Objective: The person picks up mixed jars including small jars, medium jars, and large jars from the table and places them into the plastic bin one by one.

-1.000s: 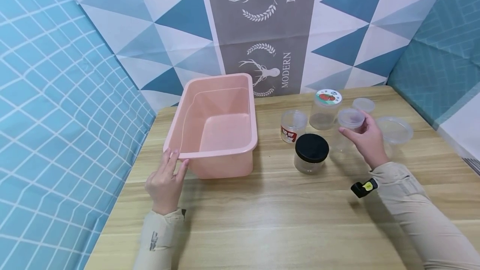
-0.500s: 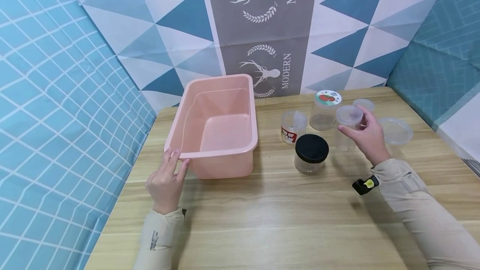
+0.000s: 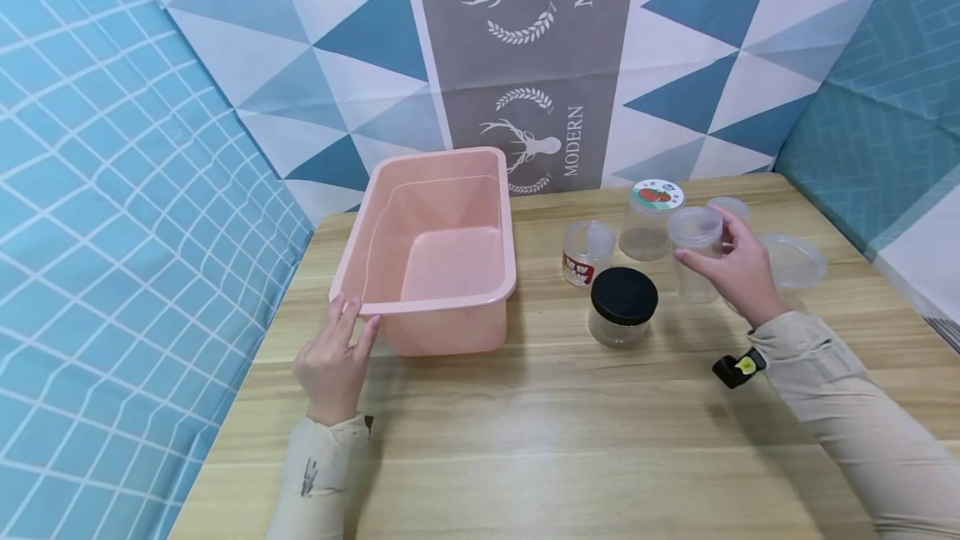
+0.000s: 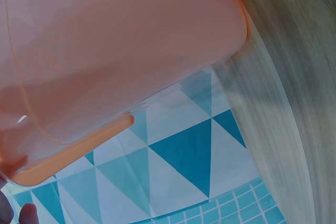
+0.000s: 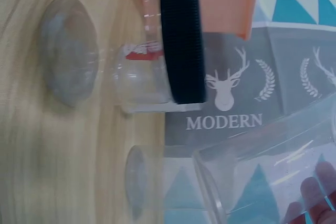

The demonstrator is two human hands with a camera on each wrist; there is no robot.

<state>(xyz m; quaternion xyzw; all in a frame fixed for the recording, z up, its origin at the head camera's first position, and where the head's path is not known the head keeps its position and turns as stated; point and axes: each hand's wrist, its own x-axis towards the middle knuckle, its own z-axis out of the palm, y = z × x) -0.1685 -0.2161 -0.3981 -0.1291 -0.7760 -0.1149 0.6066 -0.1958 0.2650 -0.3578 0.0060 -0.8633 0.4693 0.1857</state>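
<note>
Right hand (image 3: 738,269) pinches the tall clear jar (image 3: 694,283), upright, behind and right of the black-lidded jar (image 3: 623,298); left hand (image 3: 332,373) grips the pink tub (image 3: 431,307) by its near-left rim; a light, level hold should suit thin walls

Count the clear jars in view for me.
4: the held jar in the right hand; the black-lidded jar nearest the front; the red-labelled jar behind it, nearest the pink basin; the picture-lidded jar at the back. Any behind the basin's walls would be hidden.

The clear cylindrical jar (image 3: 692,282) is right of the pink basin (image 3: 450,330) — rectangular, mouth up.
</note>
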